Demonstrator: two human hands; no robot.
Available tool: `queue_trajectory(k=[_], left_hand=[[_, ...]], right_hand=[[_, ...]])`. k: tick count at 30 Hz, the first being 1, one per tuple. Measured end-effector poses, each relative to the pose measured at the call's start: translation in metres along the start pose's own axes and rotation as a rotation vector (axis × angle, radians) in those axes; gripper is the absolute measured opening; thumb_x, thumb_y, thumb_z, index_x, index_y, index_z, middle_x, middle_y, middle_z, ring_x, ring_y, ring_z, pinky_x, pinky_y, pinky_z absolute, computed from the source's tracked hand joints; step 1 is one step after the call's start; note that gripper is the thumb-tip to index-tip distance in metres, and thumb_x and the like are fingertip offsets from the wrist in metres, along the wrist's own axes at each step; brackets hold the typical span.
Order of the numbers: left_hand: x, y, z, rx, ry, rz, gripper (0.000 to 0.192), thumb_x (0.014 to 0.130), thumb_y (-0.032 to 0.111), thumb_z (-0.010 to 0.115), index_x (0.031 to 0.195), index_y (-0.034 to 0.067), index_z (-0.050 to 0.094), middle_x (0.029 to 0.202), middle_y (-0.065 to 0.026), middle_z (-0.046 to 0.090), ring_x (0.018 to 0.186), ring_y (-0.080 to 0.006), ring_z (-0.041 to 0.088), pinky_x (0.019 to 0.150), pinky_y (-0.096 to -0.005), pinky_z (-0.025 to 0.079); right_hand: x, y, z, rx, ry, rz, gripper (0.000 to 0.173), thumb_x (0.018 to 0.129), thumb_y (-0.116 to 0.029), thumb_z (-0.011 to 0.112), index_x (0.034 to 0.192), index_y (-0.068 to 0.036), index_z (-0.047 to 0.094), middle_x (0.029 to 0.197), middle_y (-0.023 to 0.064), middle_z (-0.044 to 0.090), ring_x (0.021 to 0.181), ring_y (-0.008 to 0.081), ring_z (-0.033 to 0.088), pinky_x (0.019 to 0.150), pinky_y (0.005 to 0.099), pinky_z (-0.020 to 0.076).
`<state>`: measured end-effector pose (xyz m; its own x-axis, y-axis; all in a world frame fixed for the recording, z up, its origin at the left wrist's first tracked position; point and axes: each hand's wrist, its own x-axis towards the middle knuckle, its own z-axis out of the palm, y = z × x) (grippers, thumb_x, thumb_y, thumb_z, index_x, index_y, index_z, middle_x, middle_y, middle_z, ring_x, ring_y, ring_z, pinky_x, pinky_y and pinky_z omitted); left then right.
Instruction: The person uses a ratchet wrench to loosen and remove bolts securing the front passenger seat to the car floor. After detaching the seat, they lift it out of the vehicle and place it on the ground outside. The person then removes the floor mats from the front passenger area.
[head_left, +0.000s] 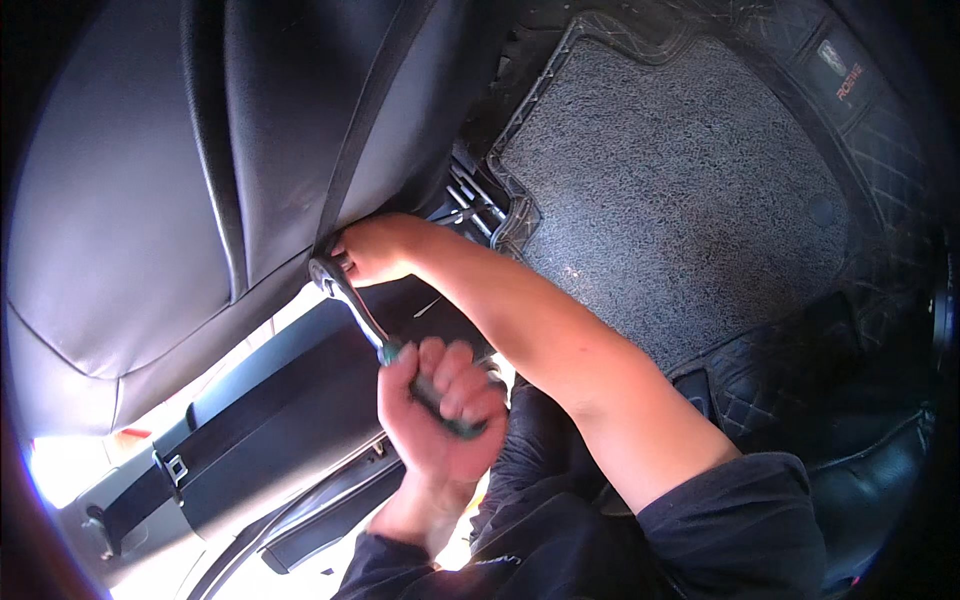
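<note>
My left hand (444, 409) is closed around the dark and green handle of a ratchet wrench (358, 311), palm side towards the camera and slightly blurred. The wrench's shiny shank slants up and left to its round head, close to the lower edge of a dark leather car seat (292, 142). My right hand (375, 251) is beside that head, against the seat edge, with a short metal piece between them. Its fingertips are largely hidden, so whether they grip anything does not show.
Metal rods (472, 201) lie beyond my right wrist. A grey carpet mat (675, 172) with dark quilted edging covers the car floor at right. At lower left, a seat belt (247, 420) with a metal fitting (176, 469) runs along the pillar trim, above the door sill (322, 517).
</note>
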<state>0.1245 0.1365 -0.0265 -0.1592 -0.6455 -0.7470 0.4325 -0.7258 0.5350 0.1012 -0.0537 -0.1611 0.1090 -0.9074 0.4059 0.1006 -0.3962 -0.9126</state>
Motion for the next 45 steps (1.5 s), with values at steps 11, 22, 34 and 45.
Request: queue_trajectory(k=[11,22,34,45], left_hand=[[0.090,0.002,0.034,0.249,-0.450,0.192,0.031,0.093,0.035,0.068,0.100,0.010,0.052,0.091,-0.0081,0.062,0.083,-0.0263,0.063,0.070,-0.0337,0.055],[-0.024,0.015,-0.031,0.313,0.048,0.038,0.014,0.098,0.023,0.054,0.089,0.014,0.050,0.065,0.0091,0.035,0.053,-0.0048,0.036,0.050,-0.0223,0.032],[0.100,-0.008,0.043,0.191,-0.375,0.286,0.030,0.095,0.038,0.062,0.095,0.010,0.053,0.092,-0.0049,0.062,0.084,-0.0191,0.061,0.065,-0.0343,0.049],[-0.031,0.049,-0.068,0.285,-0.056,-0.089,0.025,0.089,0.017,0.061,0.113,0.009,0.057,0.084,-0.0011,0.051,0.063,-0.0103,0.049,0.051,-0.0237,0.039]], right_hand=[[0.014,0.000,-0.003,0.010,-0.124,-0.034,0.022,0.096,-0.031,0.063,0.105,-0.013,0.070,0.098,0.0093,0.073,0.095,0.0281,0.068,0.093,0.0402,0.0534],[0.002,-0.001,-0.004,0.078,-0.030,-0.009,0.041,0.091,-0.051,0.065,0.109,-0.015,0.074,0.106,0.0131,0.075,0.101,0.0354,0.071,0.090,0.0467,0.0553],[0.009,0.017,0.006,0.058,-0.114,-0.041,0.034,0.100,-0.039,0.060,0.111,-0.009,0.072,0.109,0.0180,0.074,0.103,0.0345,0.070,0.092,0.0420,0.0544],[0.004,-0.013,0.000,0.026,-0.015,-0.085,0.037,0.092,-0.048,0.065,0.106,-0.015,0.074,0.104,0.0134,0.075,0.100,0.0381,0.070,0.088,0.0476,0.0548]])
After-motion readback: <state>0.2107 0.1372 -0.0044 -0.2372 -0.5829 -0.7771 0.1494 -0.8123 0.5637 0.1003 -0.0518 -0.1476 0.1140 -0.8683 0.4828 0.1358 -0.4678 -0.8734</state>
